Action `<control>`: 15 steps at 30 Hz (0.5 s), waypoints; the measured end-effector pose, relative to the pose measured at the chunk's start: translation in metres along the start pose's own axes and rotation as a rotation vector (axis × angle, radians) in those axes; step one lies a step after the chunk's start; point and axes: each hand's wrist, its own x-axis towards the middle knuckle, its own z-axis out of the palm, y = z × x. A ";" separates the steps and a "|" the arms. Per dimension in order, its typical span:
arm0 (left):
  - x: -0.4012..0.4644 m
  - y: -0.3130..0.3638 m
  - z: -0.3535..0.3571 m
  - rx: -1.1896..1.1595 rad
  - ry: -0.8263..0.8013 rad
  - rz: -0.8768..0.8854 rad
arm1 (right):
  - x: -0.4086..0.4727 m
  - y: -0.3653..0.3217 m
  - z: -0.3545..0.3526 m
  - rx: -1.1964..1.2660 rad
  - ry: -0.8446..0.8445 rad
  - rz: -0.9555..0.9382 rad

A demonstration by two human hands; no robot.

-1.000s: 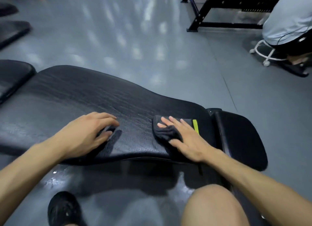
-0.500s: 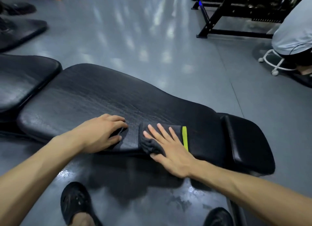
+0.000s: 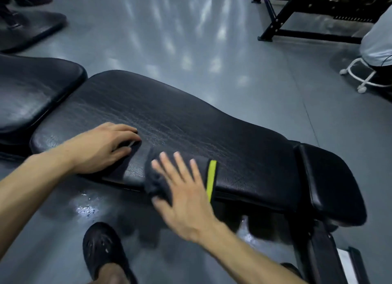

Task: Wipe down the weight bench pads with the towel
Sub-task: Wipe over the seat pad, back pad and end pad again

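While right hand (image 3: pixel 186 190) presses flat, fingers spread, on towel (image 3: pixel 184 167), left hand (image 3: pixel 104 148) rests open, fingers curled, on bench pad (image 3: pixel 191 118)

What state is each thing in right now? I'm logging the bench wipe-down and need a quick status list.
towel: dark with a yellow-green stripe, bunched, pressed flat on the long pad's near edge.
right hand: open, fingers spread, flat on the towel.
left hand: palm down, fingers curled, braced on the long pad.
long pad: lying flat, creased, sheen on its surface.
small end pad: bare, untouched.
floor: wet patch below the bench.
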 end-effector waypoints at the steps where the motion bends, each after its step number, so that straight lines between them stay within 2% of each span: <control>1: 0.003 -0.009 -0.003 -0.001 0.025 -0.020 | -0.002 -0.011 0.003 -0.022 -0.056 -0.102; 3: 0.007 -0.023 -0.006 -0.005 0.073 -0.045 | 0.012 0.000 -0.001 0.008 -0.090 -0.193; 4: 0.009 -0.028 -0.006 -0.001 0.094 -0.045 | 0.025 0.013 -0.007 0.063 -0.073 -0.155; 7: 0.009 -0.039 -0.005 0.015 0.142 -0.036 | 0.086 0.076 -0.035 0.125 0.100 0.226; 9: 0.009 -0.048 -0.006 0.033 0.167 -0.040 | 0.127 0.127 -0.055 0.061 0.116 0.546; 11: 0.011 -0.060 -0.009 0.030 0.206 -0.068 | 0.154 0.148 -0.059 0.023 0.085 0.683; 13: 0.020 -0.068 -0.010 0.017 0.242 -0.075 | 0.160 0.128 -0.043 -0.019 0.072 0.609; 15: 0.033 -0.072 -0.014 0.003 0.273 -0.075 | 0.140 0.071 -0.017 -0.024 0.064 0.292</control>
